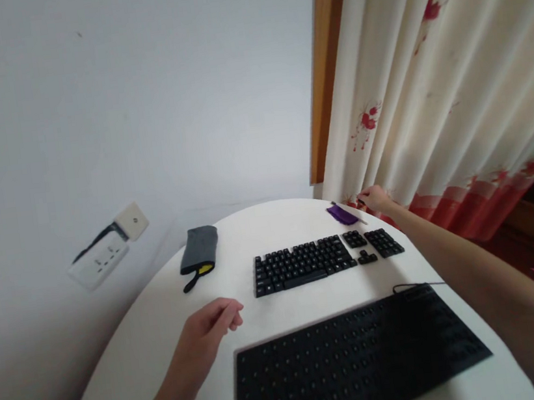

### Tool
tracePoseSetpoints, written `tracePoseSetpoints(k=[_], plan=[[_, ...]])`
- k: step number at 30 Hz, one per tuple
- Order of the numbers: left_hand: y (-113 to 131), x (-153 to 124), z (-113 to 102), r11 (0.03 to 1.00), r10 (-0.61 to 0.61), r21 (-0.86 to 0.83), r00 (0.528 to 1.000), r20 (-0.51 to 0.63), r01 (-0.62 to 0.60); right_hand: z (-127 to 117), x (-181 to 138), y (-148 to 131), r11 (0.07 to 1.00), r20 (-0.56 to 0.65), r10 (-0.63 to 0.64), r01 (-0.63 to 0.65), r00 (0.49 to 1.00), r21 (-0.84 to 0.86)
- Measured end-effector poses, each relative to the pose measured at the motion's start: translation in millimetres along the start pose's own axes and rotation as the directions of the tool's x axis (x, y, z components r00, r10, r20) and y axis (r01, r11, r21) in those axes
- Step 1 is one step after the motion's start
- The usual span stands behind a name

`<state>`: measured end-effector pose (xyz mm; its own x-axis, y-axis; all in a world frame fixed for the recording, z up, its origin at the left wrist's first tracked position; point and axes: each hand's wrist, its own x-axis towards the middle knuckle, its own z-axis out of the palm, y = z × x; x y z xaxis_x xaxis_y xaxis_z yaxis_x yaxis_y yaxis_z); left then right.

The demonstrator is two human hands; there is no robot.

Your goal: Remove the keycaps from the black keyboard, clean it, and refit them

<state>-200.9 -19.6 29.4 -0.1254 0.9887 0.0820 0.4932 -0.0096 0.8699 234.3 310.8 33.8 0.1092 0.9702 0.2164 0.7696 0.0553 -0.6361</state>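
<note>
My right hand [375, 199] reaches to the far right edge of the round white table [273, 245], its fingers pinched on a small thin tool beside a purple object [342, 214]. My left hand [210, 329] hovers loosely over the table near the left corner of the near black keyboard [352, 362], fingers slightly curled, holding nothing. A second black keyboard [324, 259] lies farther back, between the two hands.
A grey pouch with a yellow lining [198, 253] lies at the back left of the table. A wall socket [100, 260] hangs on the white wall to the left. A cream curtain with red flowers [440, 92] hangs behind the right edge.
</note>
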Motion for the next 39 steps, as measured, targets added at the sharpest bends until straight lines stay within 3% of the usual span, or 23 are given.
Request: tracePoseSetpoints(k=[5,10,17,23,29,31,34,36,39], plan=[[1.2,1.2,2.9,1.0,-0.016,-0.001,1.0,0.006,0.016,29.5,20.4,34.3,0.992,0.059,0.025,-0.018,0.998,-0.129],[-2.6,3.0,4.8,0.999,-0.052,-0.008,0.999,0.004,0.052,43.9,30.4,48.3,0.979,0.09,0.038,-0.019,0.995,-0.203],[-8.2,3.7,7.8,0.998,-0.064,0.006,0.998,0.01,0.064,44.9,21.9,36.4,0.967,0.099,0.033,-0.007,0.995,-0.256],[-15.7,6.0,8.2,0.991,-0.006,0.131,0.995,-0.1,0.019,22.1,-6.0,8.1,0.973,-0.028,0.006,-0.013,1.0,-0.231],[-27.6,18.8,-1.3,0.971,0.086,0.239,0.941,-0.328,-0.005,8.2,-66.2,-55.1,0.987,-0.063,-0.157,0.154,0.986,-0.043],[-28.9,37.5,-10.8,0.913,0.198,0.402,0.934,-0.298,-0.065,4.5,-99.0,-81.7,0.953,-0.071,-0.272,0.279,0.96,0.118],[-30.3,79.2,-27.5,0.761,0.335,0.642,0.903,-0.27,-0.09,-7.4,-150.9,-117.7,0.875,-0.037,-0.429,0.426,0.902,0.231],[-34.0,106.3,-33.8,0.701,0.311,0.713,0.908,-0.279,-0.021,-18.8,-183.0,-135.4,0.832,-0.035,-0.484,0.472,0.874,0.291],[-46.3,129.7,-30.0,0.653,0.216,0.751,0.925,-0.311,0.1,-33.6,-226.8,-148.8,0.798,-0.066,-0.484,0.47,0.873,0.376]])
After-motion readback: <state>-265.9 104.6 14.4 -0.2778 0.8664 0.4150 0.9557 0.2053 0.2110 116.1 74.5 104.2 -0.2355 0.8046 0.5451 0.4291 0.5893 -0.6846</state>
